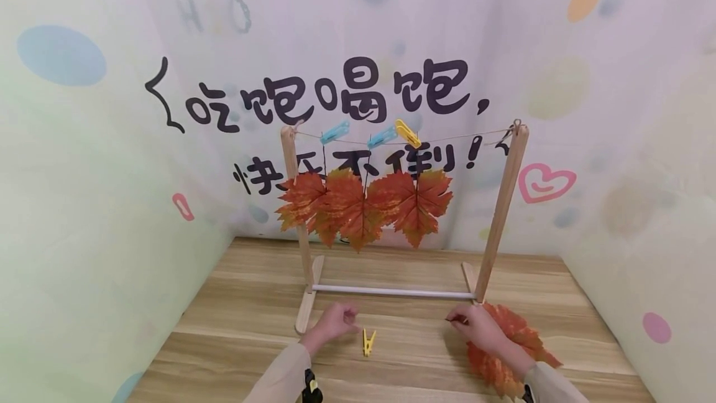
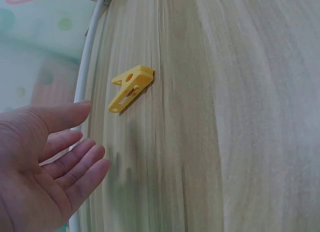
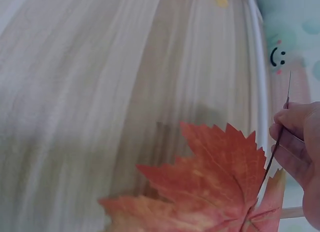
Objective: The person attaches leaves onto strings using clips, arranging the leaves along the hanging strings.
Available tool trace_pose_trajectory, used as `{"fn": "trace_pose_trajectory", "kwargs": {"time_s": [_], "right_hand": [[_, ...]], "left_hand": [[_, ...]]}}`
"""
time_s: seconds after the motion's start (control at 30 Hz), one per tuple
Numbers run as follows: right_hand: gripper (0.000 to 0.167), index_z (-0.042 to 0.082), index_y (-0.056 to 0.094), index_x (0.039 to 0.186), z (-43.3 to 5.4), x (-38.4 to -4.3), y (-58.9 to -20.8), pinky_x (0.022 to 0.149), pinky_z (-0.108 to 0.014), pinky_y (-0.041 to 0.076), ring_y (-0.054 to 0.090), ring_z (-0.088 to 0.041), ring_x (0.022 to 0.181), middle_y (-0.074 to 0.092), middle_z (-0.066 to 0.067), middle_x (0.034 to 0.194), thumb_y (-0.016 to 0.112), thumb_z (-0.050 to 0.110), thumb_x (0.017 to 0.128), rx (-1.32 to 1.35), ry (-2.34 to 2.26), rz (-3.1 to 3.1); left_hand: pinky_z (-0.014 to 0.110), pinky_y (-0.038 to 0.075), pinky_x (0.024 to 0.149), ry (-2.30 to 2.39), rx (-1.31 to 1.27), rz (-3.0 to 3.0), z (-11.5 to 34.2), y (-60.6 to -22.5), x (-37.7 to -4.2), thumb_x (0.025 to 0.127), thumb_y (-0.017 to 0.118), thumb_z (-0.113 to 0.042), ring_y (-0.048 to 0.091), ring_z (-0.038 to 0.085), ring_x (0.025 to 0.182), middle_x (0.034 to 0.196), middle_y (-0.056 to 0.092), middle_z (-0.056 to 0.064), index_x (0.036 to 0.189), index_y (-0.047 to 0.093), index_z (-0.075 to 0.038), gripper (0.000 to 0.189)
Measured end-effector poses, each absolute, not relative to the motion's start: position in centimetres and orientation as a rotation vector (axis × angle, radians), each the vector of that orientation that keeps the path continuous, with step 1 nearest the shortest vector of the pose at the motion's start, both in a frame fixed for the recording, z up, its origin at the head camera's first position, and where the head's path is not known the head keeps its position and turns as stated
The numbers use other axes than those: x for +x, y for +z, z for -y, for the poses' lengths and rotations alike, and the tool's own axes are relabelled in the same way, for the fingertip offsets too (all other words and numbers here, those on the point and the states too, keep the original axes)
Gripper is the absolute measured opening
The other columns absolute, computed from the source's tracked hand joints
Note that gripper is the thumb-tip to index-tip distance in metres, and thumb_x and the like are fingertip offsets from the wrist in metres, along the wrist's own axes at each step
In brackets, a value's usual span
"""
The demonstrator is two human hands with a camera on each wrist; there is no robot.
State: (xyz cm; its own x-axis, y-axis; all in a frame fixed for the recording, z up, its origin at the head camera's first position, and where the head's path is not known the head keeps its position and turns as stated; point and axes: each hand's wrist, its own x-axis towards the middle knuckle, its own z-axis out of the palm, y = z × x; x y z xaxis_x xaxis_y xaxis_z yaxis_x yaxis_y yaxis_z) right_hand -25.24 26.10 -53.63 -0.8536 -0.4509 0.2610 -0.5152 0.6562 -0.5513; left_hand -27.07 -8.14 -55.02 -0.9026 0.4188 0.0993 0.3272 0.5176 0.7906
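Note:
My right hand [image 1: 475, 325] pinches the thin dark stem of an orange-red artificial maple leaf [image 3: 215, 177], near the rack's right foot. In the head view the leaf lies partly hidden behind that hand and wrist. My left hand [image 2: 55, 162] has relaxed fingers and holds nothing. Just right of it in the head view, a yellow clothespin [image 1: 368, 342] lies on the table. Above, a string [image 1: 453, 137] runs between two wooden posts. Three similar leaves [image 1: 416, 207] hang from it by their stems, held by two blue clothespins [image 1: 382, 137] and one yellow clothespin [image 1: 408, 134].
The wooden rack has a left post [image 1: 304, 254], a right post [image 1: 500, 222] and a white crossbar [image 1: 391, 291] low between them. It stands on a wood-grain table [image 1: 235, 303]. Behind rises a printed curtain [image 1: 615, 111] with dark lettering and coloured spots.

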Motion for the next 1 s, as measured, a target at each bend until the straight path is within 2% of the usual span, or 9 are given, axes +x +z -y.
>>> {"fn": "trace_pose_trajectory", "kwargs": {"time_s": [0.17, 0.23, 0.33, 0.43, 0.53, 0.6, 0.73, 0.83, 1.0], "right_hand": [[0.007, 0.006, 0.068, 0.083, -26.0, -25.3, -52.2, 0.058, -0.022, 0.050, 0.058, -0.004, 0.069, 0.065, -0.006, 0.077, 0.063, 0.001, 0.082, 0.778, 1.041, 2.783], [0.006, 0.006, 0.068, 0.084, -25.9, -25.4, -51.6, 0.058, -0.022, 0.050, 0.058, -0.004, 0.070, 0.065, -0.005, 0.077, 0.063, 0.002, 0.082, 0.783, 1.061, 2.781], [0.007, 0.007, 0.068, 0.084, -25.6, -25.4, -50.7, 0.058, -0.022, 0.050, 0.058, -0.004, 0.070, 0.065, -0.005, 0.078, 0.063, 0.002, 0.082, 0.807, 1.069, 2.757], [0.007, 0.007, 0.067, 0.085, -25.3, -25.4, -49.7, 0.059, -0.022, 0.051, 0.059, -0.005, 0.071, 0.066, -0.006, 0.080, 0.064, 0.001, 0.082, 0.831, 1.074, 2.719], [0.008, 0.007, 0.067, 0.086, -25.0, -25.5, -48.6, 0.060, -0.022, 0.052, 0.059, -0.006, 0.071, 0.066, -0.004, 0.080, 0.063, 0.001, 0.082, 0.850, 1.077, 2.694], [0.007, 0.006, 0.067, 0.086, -24.8, -25.6, -47.9, 0.061, -0.022, 0.052, 0.059, -0.006, 0.072, 0.066, -0.003, 0.081, 0.063, 0.001, 0.082, 0.852, 1.088, 2.689], [0.008, 0.006, 0.067, 0.088, -24.3, -25.9, -46.6, 0.062, -0.021, 0.052, 0.058, -0.007, 0.073, 0.065, -0.001, 0.081, 0.063, 0.002, 0.083, 0.847, 1.130, 2.691], [0.009, 0.006, 0.067, 0.089, -24.1, -26.1, -45.9, 0.063, -0.021, 0.052, 0.059, -0.008, 0.074, 0.065, 0.000, 0.082, 0.063, 0.002, 0.083, 0.838, 1.141, 2.688], [0.008, 0.006, 0.067, 0.089, -23.8, -26.1, -45.1, 0.063, -0.021, 0.052, 0.060, -0.010, 0.075, 0.066, -0.002, 0.084, 0.062, 0.003, 0.084, 0.847, 1.138, 2.666]], "left_hand": [[0.031, 0.050, 0.070, 1.313, 0.606, -2.689, 7.9, -55.2, -26.8, 0.067, 0.074, 0.000, 0.060, 0.031, 0.079, 0.085, 0.063, 0.022, 0.093, 0.060, 0.015, 0.033], [0.027, 0.048, 0.064, 1.319, 0.592, -2.702, 7.7, -55.1, -26.6, 0.066, 0.075, -0.002, 0.059, 0.026, 0.073, 0.079, 0.062, 0.019, 0.087, 0.060, 0.014, 0.030], [0.021, 0.038, 0.051, 1.297, 0.529, -2.710, 7.2, -55.3, -26.3, 0.067, 0.076, -0.008, 0.048, 0.014, 0.058, 0.065, 0.055, 0.009, 0.076, 0.057, 0.011, 0.028], [0.020, 0.035, 0.049, 1.265, 0.451, -2.720, 6.5, -55.5, -26.0, 0.067, 0.077, -0.013, 0.041, 0.007, 0.056, 0.063, 0.052, 0.004, 0.074, 0.058, 0.010, 0.030], [0.022, 0.036, 0.048, 1.241, 0.352, -2.747, 5.9, -55.9, -25.8, 0.066, 0.077, -0.016, 0.042, 0.007, 0.056, 0.062, 0.052, 0.000, 0.073, 0.060, 0.005, 0.028], [0.022, 0.032, 0.045, 1.240, 0.303, -2.772, 5.5, -56.2, -25.8, 0.065, 0.077, -0.017, 0.038, 0.007, 0.052, 0.056, 0.045, -0.003, 0.064, 0.055, 0.000, 0.028], [0.022, 0.018, 0.043, 1.244, 0.219, -2.812, 4.9, -56.6, -25.7, 0.062, 0.079, -0.019, 0.025, 0.008, 0.046, 0.049, 0.025, -0.008, 0.053, 0.034, -0.013, 0.046], [0.022, 0.020, 0.043, 1.233, 0.190, -2.842, 4.7, -56.7, -25.6, 0.060, 0.080, -0.022, 0.026, 0.008, 0.046, 0.050, 0.026, -0.008, 0.053, 0.035, -0.014, 0.046], [0.024, 0.026, 0.045, 1.203, 0.178, -2.862, 4.4, -56.9, -25.4, 0.057, 0.080, -0.026, 0.032, 0.011, 0.051, 0.055, 0.034, -0.005, 0.059, 0.044, -0.010, 0.040]]}}
